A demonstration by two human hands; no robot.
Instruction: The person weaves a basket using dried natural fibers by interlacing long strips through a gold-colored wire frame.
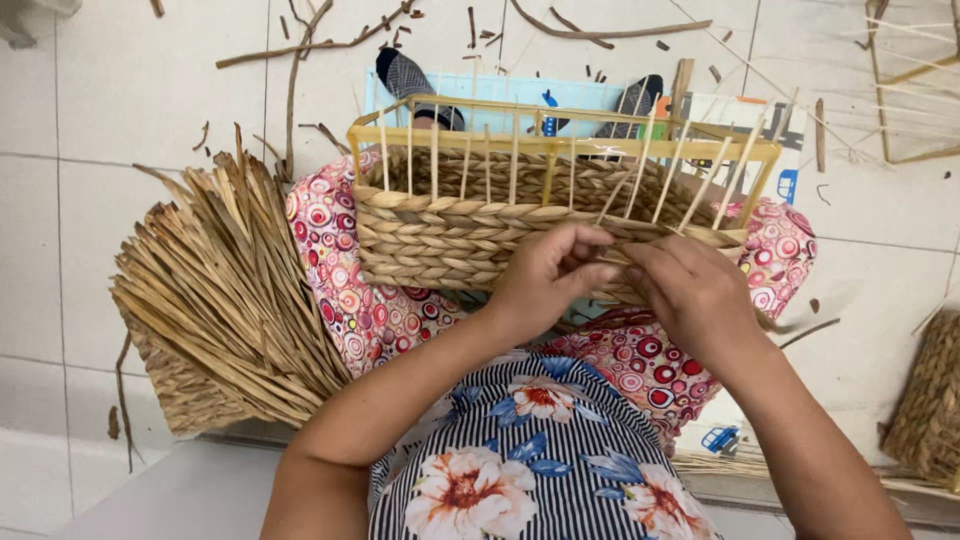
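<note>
At frame centre, my left hand [545, 275] and right hand [690, 290] pinch a woven strand [610, 262] on the basket [450, 235]; slack could loosen the row.

Both forearms bare, reaching forward from lower frame, converging toward centre. Left hand [545, 280] palm down, wrist slightly bent, fingers curled inward, fingertips pinching toward right. Right hand [695, 295] back facing camera, knuckles raised, fingers [640, 265] bent and pointing left, meeting left fingertips. 2 hands touch at fingertips, thumbs tucked under, hidden. Right forearm runs diagonally to lower right corner; left elbow bent near lower left.
</note>
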